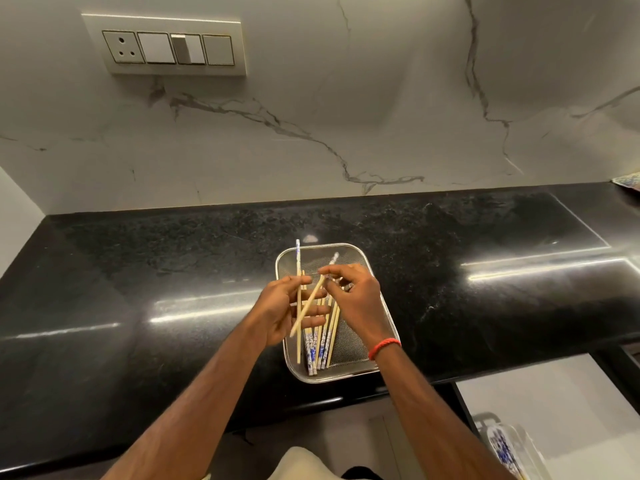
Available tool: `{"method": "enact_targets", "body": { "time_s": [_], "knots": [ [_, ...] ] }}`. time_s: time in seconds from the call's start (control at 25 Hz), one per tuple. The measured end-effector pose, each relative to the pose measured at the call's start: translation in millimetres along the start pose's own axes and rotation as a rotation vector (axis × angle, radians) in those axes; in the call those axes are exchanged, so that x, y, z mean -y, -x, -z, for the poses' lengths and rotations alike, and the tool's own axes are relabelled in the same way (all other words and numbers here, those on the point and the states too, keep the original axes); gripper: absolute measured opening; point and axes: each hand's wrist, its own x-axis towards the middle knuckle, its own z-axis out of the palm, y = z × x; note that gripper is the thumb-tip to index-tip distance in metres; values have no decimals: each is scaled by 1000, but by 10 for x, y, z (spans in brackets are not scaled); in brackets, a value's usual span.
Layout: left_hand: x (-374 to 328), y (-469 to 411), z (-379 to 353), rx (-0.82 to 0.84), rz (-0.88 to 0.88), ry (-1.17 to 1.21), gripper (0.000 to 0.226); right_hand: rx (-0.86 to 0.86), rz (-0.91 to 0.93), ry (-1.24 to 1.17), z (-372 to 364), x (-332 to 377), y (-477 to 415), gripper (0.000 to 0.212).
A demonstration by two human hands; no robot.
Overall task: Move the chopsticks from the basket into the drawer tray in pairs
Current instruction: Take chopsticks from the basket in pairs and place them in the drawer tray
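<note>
A steel mesh basket sits on the black counter near its front edge. Several chopsticks with blue-and-white patterned ends lie in it. My left hand hovers over the basket's left side and holds one chopstick upright between thumb and fingers. My right hand is above the basket and pinches a second chopstick, which slants down across my left palm. At the lower right an open drawer shows a clear tray with blue-patterned chopsticks in it.
The black granite counter runs left to right, with a marble backsplash behind it. A switch panel is on the wall at the upper left. A patterned object peeks in at the far right edge.
</note>
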Motion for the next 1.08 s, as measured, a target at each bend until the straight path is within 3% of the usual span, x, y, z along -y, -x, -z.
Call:
{"method": "enact_targets", "body": {
  "time_s": [0.16,0.32,0.48,0.56,0.64,0.84,0.96,1.08],
  "knots": [
    [62,33,-14,-5,5,-29,30,122,139,319,-152,89,-33,28],
    [93,21,93,-33,-22,-85,27,272,92,196,-217,43,1,46],
    [91,42,170,-38,-43,-82,24,84,-73,13,-266,-82,61,32],
    [73,36,209,-62,-67,-64,23,167,-212,173,-299,-177,98,25],
    [49,31,246,-86,-86,-51,21,334,-251,357,-375,-258,164,33],
    [18,55,295,-99,-95,-40,19,343,-210,597,-520,-211,206,26],
    [20,48,309,-97,-90,-44,20,350,-333,527,-521,-214,149,22],
    [8,45,315,-80,-88,-43,21,310,-492,232,-429,-253,139,19]
  ]
}}
